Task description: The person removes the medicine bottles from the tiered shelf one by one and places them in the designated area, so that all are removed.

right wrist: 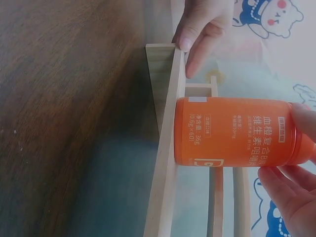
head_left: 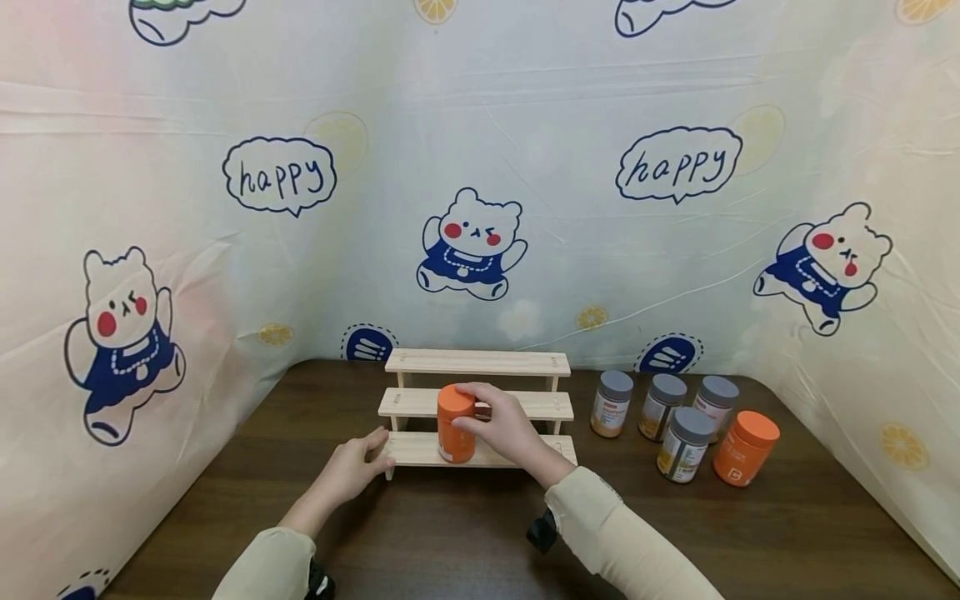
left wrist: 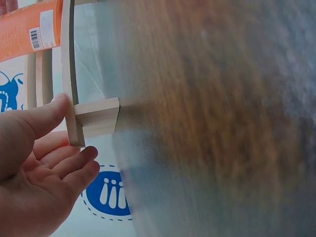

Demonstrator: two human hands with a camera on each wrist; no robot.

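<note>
A pale wooden three-tier display rack (head_left: 412, 450) stands on the dark table. On its lowest step is an upright orange pill bottle (head_left: 450, 437) with an orange lid. My right hand (head_left: 506, 421) grips this bottle around the lid, thumb on one side and fingers on the other. In the right wrist view, the bottle (right wrist: 227, 132) has its base at the step's surface and white print facing out. My left hand (head_left: 352, 468) holds the left end of the lowest step; in the left wrist view its thumb (left wrist: 52, 112) presses the board's edge, with fingers on the far side.
To the right of the rack, several grey-lidded bottles (head_left: 611, 408) stand grouped with another orange bottle (head_left: 742, 450). A printed cloth (head_left: 570, 250) with bears and lettering hangs around the table (head_left: 450, 542) at the back and sides.
</note>
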